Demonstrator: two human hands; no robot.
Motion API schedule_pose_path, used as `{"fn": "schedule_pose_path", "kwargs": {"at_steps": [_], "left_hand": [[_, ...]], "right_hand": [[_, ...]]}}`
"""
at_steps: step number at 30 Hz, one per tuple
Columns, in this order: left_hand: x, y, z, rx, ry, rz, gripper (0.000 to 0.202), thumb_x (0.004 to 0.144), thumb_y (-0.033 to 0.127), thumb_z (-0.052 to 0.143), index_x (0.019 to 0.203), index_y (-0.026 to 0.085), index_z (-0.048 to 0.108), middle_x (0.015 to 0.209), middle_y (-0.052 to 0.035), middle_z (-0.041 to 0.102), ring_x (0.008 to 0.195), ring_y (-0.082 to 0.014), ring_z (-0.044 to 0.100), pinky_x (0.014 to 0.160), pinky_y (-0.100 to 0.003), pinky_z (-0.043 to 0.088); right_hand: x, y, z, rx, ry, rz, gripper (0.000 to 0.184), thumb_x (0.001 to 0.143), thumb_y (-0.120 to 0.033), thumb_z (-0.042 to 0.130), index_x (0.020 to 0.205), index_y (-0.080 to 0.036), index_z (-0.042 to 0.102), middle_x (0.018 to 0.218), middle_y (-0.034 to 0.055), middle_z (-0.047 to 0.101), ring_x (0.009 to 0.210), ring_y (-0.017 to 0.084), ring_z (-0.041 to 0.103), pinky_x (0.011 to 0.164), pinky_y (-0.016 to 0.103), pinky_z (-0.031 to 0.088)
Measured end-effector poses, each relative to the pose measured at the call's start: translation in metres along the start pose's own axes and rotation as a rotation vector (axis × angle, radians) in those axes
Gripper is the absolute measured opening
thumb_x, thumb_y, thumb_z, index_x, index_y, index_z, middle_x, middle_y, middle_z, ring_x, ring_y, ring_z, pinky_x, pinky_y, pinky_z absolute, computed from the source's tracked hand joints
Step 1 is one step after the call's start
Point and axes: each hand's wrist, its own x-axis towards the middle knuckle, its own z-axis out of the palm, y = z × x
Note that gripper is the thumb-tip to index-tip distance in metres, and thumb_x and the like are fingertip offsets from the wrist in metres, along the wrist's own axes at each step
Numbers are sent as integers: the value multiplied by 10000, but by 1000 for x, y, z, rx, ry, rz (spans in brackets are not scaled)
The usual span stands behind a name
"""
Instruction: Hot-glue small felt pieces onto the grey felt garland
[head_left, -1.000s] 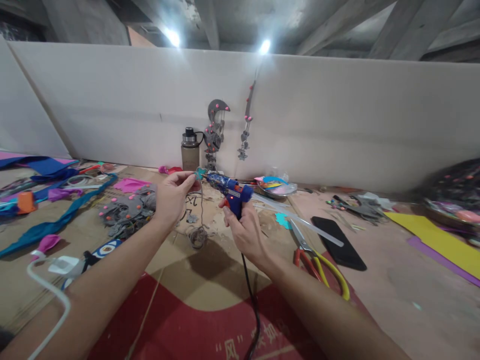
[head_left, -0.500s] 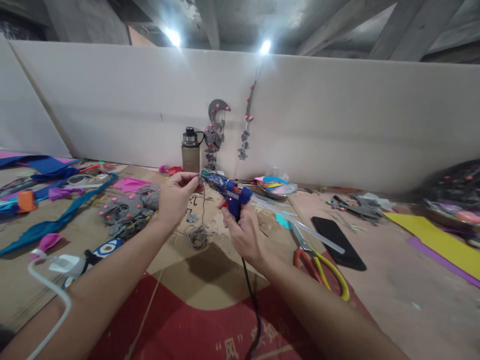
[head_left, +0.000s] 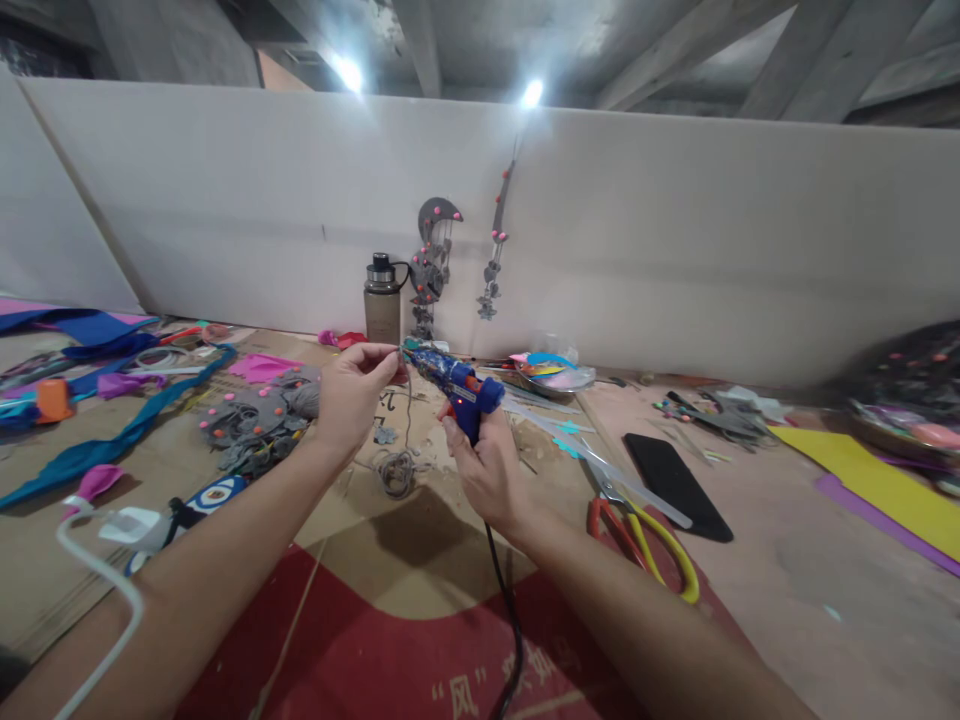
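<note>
My right hand (head_left: 487,465) is wrapped round the grip of a blue hot glue gun (head_left: 454,384), whose red light glows and whose black cord (head_left: 506,600) runs down toward me. Its nozzle points left at a small piece pinched in the fingertips of my left hand (head_left: 352,395). A thin grey string (head_left: 406,420) hangs from that pinch down to a small coil (head_left: 395,470) on the cardboard. The pinched piece is too small to name.
Yellow-and-red scissors (head_left: 637,525), a black phone (head_left: 675,485) and clear glue sticks (head_left: 600,460) lie to the right. Grey felt pieces with pink dots (head_left: 251,425) and blue strips (head_left: 112,445) lie left. A bottle (head_left: 382,299) and hanging grey ornaments (head_left: 429,265) stand at the white wall.
The glue gun nozzle and my left hand's pinch have closed together; the teal bit seen between them a second ago no longer shows. Both hands shifted only slightly.
</note>
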Motion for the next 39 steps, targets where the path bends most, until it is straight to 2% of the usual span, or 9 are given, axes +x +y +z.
{"fn": "schedule_pose_path", "kwargs": {"at_steps": [3, 8, 15, 25, 39], "left_hand": [[0, 1, 0, 9, 2, 16, 188, 666, 307, 725, 757, 147, 684, 661, -20, 666, 594, -127, 620, 634, -272, 528], [0, 0, 0, 4, -13, 10, 204, 670, 311, 725, 775, 141, 683, 670, -23, 670, 602, -126, 622, 638, -273, 528], [0, -1, 0, -9, -16, 25, 190, 672, 305, 722, 770, 146, 686, 674, -20, 669, 603, -127, 623, 631, -275, 533], [-1, 0, 1, 4, -9, 14, 191, 664, 311, 721, 762, 151, 683, 685, -23, 667, 607, -126, 621, 626, -270, 531], [-2, 1, 1, -11, -10, 3, 191, 662, 307, 727, 759, 150, 676, 669, -15, 658, 596, -125, 618, 624, -270, 531]], "right_hand": [[0, 2, 0, 31, -22, 11, 228, 903, -381, 424, 914, -182, 536, 750, 42, 565, 711, 187, 530, 703, 342, 447], [0, 4, 1, -2, 4, -18, 219, 895, -365, 432, 915, -177, 543, 875, 79, 595, 815, 208, 552, 779, 366, 438], [0, 4, 3, 24, 9, -16, 208, 893, -369, 434, 903, -192, 543, 894, 85, 608, 837, 220, 564, 797, 375, 448], [-3, 2, 2, -24, 22, -16, 235, 896, -364, 439, 983, -177, 552, 911, 97, 615, 868, 225, 563, 834, 392, 442], [-5, 5, 4, -40, 29, 11, 263, 890, -383, 432, 974, -170, 561, 890, 97, 611, 802, 220, 563, 760, 376, 451]]}}
